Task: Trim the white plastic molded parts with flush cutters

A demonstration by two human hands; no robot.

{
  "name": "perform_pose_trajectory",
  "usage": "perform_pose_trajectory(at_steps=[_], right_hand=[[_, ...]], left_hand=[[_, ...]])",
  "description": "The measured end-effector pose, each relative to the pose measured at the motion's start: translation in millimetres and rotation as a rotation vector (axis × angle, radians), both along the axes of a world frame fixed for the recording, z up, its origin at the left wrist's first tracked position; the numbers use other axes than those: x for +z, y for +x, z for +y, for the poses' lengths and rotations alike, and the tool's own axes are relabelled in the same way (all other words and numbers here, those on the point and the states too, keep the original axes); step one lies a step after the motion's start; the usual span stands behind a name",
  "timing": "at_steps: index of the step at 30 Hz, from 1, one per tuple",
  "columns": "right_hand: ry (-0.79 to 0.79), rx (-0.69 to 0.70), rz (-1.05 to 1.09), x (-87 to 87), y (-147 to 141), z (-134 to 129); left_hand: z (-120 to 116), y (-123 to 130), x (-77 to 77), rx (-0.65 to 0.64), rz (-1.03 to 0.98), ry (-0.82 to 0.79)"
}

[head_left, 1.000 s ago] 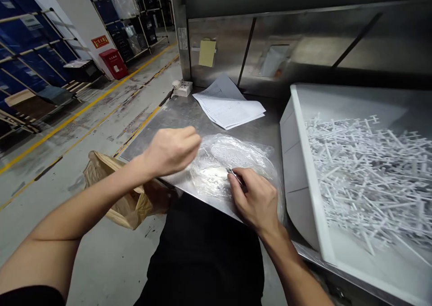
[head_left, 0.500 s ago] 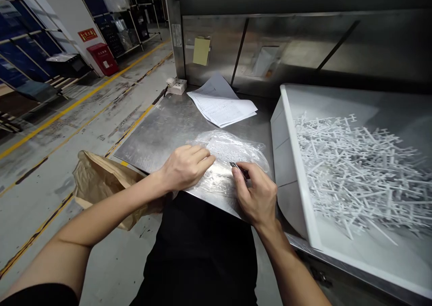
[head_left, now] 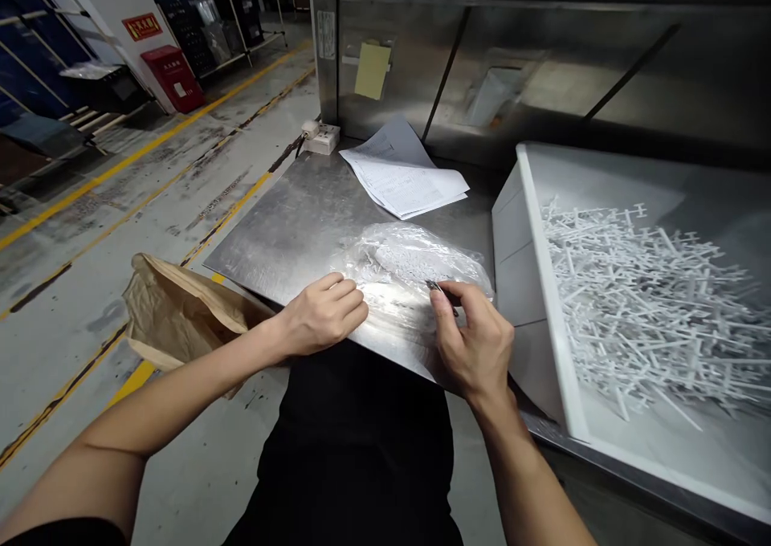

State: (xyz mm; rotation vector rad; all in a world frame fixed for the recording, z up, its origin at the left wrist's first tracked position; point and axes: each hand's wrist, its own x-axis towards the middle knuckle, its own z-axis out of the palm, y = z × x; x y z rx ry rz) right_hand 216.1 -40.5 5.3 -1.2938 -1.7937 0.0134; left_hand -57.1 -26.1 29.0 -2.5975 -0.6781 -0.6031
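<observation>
My left hand [head_left: 325, 313] is closed at the front edge of the metal table, left of a clear plastic bag. What its curled fingers hold, if anything, is hidden. In my right hand [head_left: 475, 333] a small dark tool with a slim tip [head_left: 438, 287] is pinched between thumb and forefinger; its exact kind does not show. That tip is over the right part of the clear plastic bag [head_left: 415, 261]. Small white pieces show in the bag, which lies flat and crumpled on the table.
To the right stands a white bin [head_left: 542, 289] holding a heap of thin white plastic pieces [head_left: 650, 313]. Papers [head_left: 409, 181] and a power socket [head_left: 322, 138] are toward the back of the metal table [head_left: 271, 225]. An open brown paper bag [head_left: 174, 305] is at the left.
My left hand has drawn back from the plastic bag to the table's front edge. My right hand still grips the dark tool by the bag. The view has shifted slightly.
</observation>
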Motion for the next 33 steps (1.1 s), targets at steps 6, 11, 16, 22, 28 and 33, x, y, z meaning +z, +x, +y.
perform_pose_trajectory(at_steps=[6,11,16,22,28,33], right_hand=[[0.128,-0.039,-0.232,38.5,-5.9,-8.6],[0.14,-0.118,-0.361,44.5,-5.0,-16.4],[0.091,-0.144,-0.376,38.7,-3.6,-14.9],[-0.009,-0.113,-0.327,31.3,-8.7,-7.7],[-0.006,-0.129,-0.316,20.4,-6.7,-3.9],[-0.028,-0.084,-0.27,9.3,-4.4,-3.2]], left_hand=[[20.2,-4.2,46.3,0.031,-0.183,0.05],[18.5,-7.8,40.7,0.0,0.008,-0.026],[13.4,-12.0,25.5,-0.029,0.031,-0.06],[5.4,-12.3,12.7,-0.047,0.088,-0.164],[8.6,-16.9,0.1,0.008,0.065,-0.264],[8.1,-8.8,-3.0,0.005,-0.067,-0.267]])
